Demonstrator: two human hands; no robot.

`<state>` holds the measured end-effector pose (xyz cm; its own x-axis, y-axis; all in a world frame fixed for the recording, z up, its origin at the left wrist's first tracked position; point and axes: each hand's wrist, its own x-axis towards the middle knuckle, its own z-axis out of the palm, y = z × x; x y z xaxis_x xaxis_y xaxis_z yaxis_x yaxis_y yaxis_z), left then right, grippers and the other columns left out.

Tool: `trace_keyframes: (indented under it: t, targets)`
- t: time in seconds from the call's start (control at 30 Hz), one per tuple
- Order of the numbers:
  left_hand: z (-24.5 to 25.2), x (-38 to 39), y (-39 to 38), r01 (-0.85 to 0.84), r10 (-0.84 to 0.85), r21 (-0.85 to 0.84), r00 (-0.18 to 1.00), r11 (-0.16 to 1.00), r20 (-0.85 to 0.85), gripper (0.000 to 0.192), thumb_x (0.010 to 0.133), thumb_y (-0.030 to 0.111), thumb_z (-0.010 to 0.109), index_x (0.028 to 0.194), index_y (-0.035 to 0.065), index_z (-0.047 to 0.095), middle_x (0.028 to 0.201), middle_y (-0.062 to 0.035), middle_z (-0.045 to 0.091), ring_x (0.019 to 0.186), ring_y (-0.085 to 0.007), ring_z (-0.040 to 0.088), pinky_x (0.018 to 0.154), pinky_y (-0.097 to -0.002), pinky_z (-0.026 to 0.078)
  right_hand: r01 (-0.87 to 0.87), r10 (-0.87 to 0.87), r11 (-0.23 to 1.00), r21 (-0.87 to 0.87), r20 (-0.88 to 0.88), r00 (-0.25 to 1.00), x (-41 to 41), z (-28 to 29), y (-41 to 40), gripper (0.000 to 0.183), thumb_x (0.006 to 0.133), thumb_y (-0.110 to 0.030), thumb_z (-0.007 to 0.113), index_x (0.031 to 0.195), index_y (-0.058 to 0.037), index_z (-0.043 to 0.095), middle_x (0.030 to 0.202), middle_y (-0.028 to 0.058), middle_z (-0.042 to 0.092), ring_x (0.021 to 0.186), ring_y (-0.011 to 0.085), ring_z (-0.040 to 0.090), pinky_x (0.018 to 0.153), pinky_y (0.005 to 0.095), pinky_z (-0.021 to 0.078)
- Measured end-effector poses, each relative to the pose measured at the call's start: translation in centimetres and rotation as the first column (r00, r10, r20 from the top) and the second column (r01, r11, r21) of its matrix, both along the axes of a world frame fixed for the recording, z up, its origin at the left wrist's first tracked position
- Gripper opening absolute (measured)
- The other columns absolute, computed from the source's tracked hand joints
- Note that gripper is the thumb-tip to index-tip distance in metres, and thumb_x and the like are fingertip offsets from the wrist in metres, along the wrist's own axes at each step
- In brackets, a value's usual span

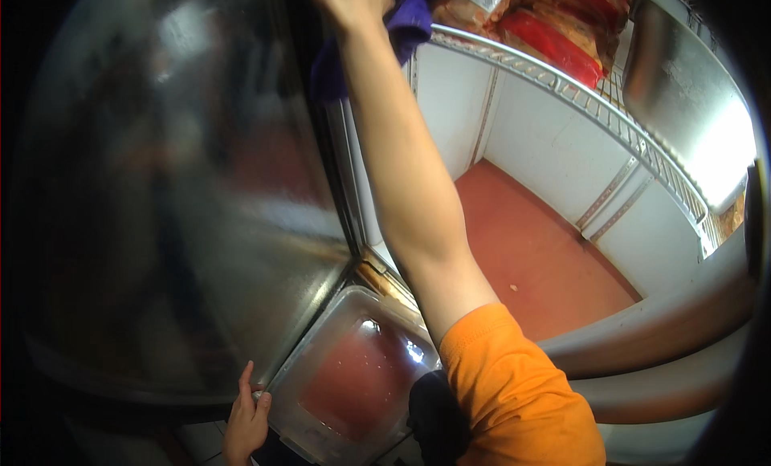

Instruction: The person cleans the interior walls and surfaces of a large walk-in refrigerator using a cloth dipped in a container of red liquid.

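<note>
My right arm in an orange sleeve stretches up across the view. At the top edge my right hand grips a purple cloth, beside the frame where a steel door meets a white-walled cabinet; its fingertips are partly cut off. Low on the left, my left hand has its index finger raised and its thumb apart, close to the corner of a clear plastic tub and the lower edge of the steel door. Whether it grips the tub's rim is hard to tell. Reddish liquid appears in the tub.
Packaged meat lies on a wire shelf, beside a large metal container. Below the shelf is the cabinet's reddish floor, with a small pale scrap. A thick curved metal edge borders the right side.
</note>
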<state>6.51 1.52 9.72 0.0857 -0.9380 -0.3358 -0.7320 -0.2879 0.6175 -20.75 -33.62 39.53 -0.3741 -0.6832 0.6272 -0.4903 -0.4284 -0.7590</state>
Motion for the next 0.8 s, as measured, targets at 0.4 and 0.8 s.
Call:
trace_keyframes:
  t: [0.4, 0.8]
  targets:
    - [1.5, -1.6, 0.6, -0.057, 0.059, 0.045, 0.997, 0.997, -0.046, 0.063, 0.102, 0.026, 0.047, 0.158, 0.0189, 0.018, 0.124, -0.0215, 0.061, 0.099, -0.0303, 0.065, 0.092, -0.0428, 0.047, -0.078, 0.054, 0.984, 0.159, 0.15, 0.987, -0.1, -1.3, -0.7, 0.101, 0.095, -0.073, 0.02, 0.146, 0.0128, 0.033, 0.156, 0.0369, 0.017, 0.143, 0.0484, 0.025, 0.116, 0.0615, 0.0186]
    - [2.9, -2.5, 1.3, -0.091, 0.091, 0.039, 0.996, 0.995, -0.022, 0.063, 0.102, 0.025, 0.046, 0.158, 0.018, 0.017, 0.131, -0.0229, 0.056, 0.1, -0.031, 0.065, 0.092, -0.0427, 0.047, -0.042, 0.021, 0.993, 0.114, 0.179, 0.984, 0.2, -0.6, 0.4, 0.101, 0.095, -0.073, 0.02, 0.146, 0.0131, 0.033, 0.157, 0.0366, 0.015, 0.144, 0.0487, 0.022, 0.117, 0.0596, 0.0184]
